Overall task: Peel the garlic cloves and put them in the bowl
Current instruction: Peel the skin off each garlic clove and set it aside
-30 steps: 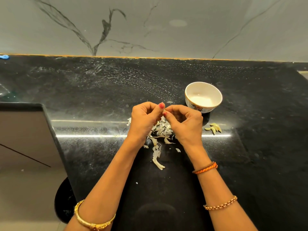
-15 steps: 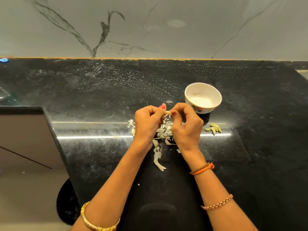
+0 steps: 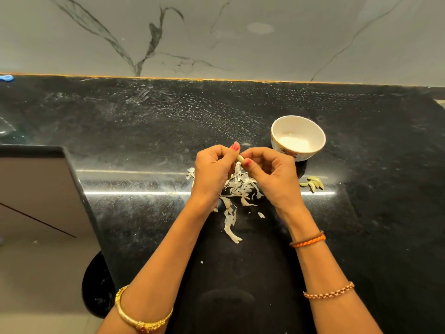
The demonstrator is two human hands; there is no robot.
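A pale garlic clove (image 3: 240,157) shows between my two hands, just above the black counter. My left hand (image 3: 214,171) and my right hand (image 3: 269,174) both pinch it with curled fingers and thumbs. Under the hands lies a heap of white garlic skins (image 3: 237,186). The white bowl (image 3: 298,137) with a flower print stands to the right and a little behind my right hand; its inside looks bare. A few peeled cloves (image 3: 313,183) lie on the counter in front of the bowl.
The black stone counter (image 3: 144,131) runs back to a grey marble wall (image 3: 216,32). At the left the counter's edge drops to a floor and a cabinet face (image 3: 36,189). A small blue thing (image 3: 6,78) lies at the far left by the wall.
Both hands have drawn slightly apart, so the pale clove now shows between the fingertips. The hands stay over the skin heap.
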